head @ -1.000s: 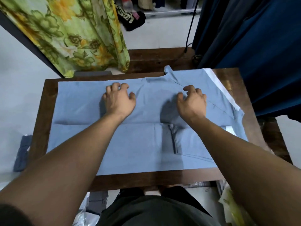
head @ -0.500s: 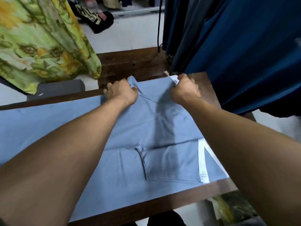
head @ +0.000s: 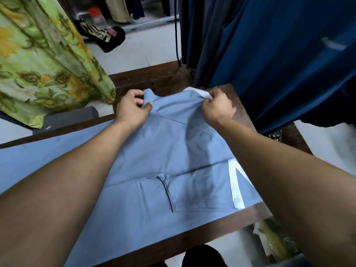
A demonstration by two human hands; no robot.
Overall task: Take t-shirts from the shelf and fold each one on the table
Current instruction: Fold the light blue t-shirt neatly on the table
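**Far edge of the blue t-shirt held up by both hands**

A light blue t-shirt (head: 173, 151) is spread on a dark wooden table (head: 192, 239), and most of the tabletop is covered by it. The far edge of the shirt is gripped by both hands and is raised a little above the wood. By the left hand (head: 133, 106) a small blue flap at the far edge is pinched: the thumb is pressed on the top of the cloth, and the other fingers are curled behind it. By the right hand (head: 217, 106) the far right corner is clamped, where a white band (head: 200, 93) is sewn along the edge; the fingers are closed tightly round this band. The cloth between the two hands is pulled straight. Nearer to the person, a horizontal fold line is seen across the shirt, and a second piece of the white band (head: 236, 184) lies flat at the right side. A dark blue curtain (head: 279, 54) is hung behind the table at the right, and a green flowered cloth (head: 38, 54) at the left.
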